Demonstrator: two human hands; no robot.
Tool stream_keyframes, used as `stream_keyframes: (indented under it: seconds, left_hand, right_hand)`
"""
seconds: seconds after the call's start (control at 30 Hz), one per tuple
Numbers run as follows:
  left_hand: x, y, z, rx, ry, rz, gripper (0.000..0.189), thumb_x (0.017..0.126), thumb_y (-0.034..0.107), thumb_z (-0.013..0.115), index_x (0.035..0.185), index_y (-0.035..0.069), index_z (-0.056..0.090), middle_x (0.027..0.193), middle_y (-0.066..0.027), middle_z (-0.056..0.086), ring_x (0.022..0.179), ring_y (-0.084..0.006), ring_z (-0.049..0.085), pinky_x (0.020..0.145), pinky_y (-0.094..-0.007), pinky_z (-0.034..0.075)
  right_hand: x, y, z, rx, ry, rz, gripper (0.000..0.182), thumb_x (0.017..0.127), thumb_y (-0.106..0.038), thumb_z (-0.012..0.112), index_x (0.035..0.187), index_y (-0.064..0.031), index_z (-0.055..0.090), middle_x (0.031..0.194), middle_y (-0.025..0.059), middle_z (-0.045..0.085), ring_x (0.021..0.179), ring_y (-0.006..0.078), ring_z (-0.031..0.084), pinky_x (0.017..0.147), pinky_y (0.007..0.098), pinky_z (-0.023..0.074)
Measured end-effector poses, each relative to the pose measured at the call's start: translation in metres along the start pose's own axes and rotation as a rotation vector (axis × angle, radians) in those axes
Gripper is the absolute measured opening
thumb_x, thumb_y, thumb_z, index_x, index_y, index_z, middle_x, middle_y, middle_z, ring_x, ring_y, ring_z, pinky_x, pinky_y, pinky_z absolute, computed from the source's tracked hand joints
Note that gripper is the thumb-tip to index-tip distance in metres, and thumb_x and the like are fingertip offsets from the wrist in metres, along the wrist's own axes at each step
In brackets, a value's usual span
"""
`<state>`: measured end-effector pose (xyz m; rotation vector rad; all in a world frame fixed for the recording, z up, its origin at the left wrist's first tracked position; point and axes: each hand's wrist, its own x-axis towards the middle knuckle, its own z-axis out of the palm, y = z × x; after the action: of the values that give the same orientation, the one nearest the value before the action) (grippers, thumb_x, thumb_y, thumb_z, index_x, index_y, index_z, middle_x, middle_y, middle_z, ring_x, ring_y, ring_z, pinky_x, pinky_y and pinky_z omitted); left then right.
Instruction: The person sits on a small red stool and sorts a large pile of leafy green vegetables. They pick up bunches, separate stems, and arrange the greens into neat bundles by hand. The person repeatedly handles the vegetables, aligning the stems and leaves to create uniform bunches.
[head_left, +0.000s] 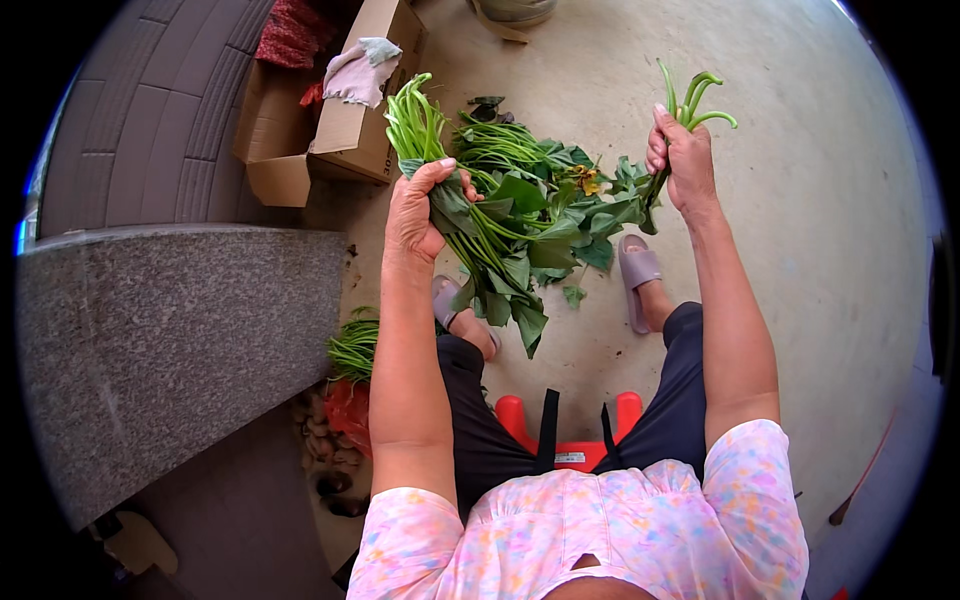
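My left hand (425, 210) grips a thick bunch of leafy green stems (416, 124); the cut stem ends point up and the leaves hang below the fist. Off to the right, my right hand (684, 157) is closed around a smaller bundle of green stems (697, 94), its stem ends curling out at the top and dark leaves trailing under the palm. Between the hands, a pile of leafy greens (510, 150) lies on the concrete floor, with a yellowed leaf (587, 180) among it. One loose leaf (574, 295) rests apart, nearer my feet.
An open cardboard box (360, 127) with a pink cloth (364, 71) over its flap stands at upper left. A granite slab (180, 352) fills the left side. More green stems (352, 346) and a red plastic bag (349, 412) sit beside my left leg. Beneath me is a red stool (581, 454).
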<state>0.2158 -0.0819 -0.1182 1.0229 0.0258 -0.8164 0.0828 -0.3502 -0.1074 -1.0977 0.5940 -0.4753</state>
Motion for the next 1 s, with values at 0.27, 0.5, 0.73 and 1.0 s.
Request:
stream_keyframes:
  seconds: [0.27,0.5,0.73,1.0]
  left_hand:
    - [0.002,-0.014,0.013,-0.103,-0.107,-0.071,0.02,0.075,0.008,0.054,0.093,-0.001,0.053,0.079,-0.0099,0.056,0.066,-0.0269,0.059,0.074,-0.0479,0.048]
    - [0.002,-0.017,0.025,-0.123,-0.104,-0.072,0.023,0.071,0.006,0.056,0.091,-0.005,0.053,0.076,-0.0097,0.056,0.066,-0.0264,0.061,0.066,-0.0432,0.052]
    - [0.003,-0.023,0.035,-0.096,-0.102,-0.126,0.025,0.071,0.005,0.055,0.094,-0.005,0.053,0.077,-0.0118,0.058,0.074,-0.0273,0.062,0.069,-0.0424,0.053]
    - [0.003,-0.03,0.052,-0.047,-0.083,-0.12,0.023,0.07,0.003,0.054,0.091,-0.006,0.056,0.075,-0.0133,0.061,0.068,-0.0239,0.062,0.064,-0.0382,0.054]
  right_hand:
    - [-0.005,0.019,0.018,-0.364,0.115,0.168,0.007,0.074,-0.01,0.06,0.075,-0.0044,0.056,0.053,-0.0037,0.043,0.037,0.0048,0.034,0.033,0.0229,0.0226]
    - [-0.011,0.016,0.033,-0.197,-0.092,0.265,0.01,0.08,-0.011,0.057,0.079,-0.0018,0.057,0.053,-0.0037,0.043,0.037,0.0034,0.034,0.034,0.0197,0.025]
    - [-0.02,0.027,0.052,-0.129,-0.203,0.22,0.013,0.08,-0.013,0.058,0.08,0.0003,0.059,0.058,-0.0019,0.05,0.04,0.0035,0.04,0.034,0.0183,0.0288]
    - [-0.04,0.024,0.074,-0.045,-0.285,0.157,0.007,0.078,-0.007,0.062,0.077,-0.0006,0.06,0.062,0.0022,0.056,0.051,0.0092,0.051,0.043,0.0224,0.0405]
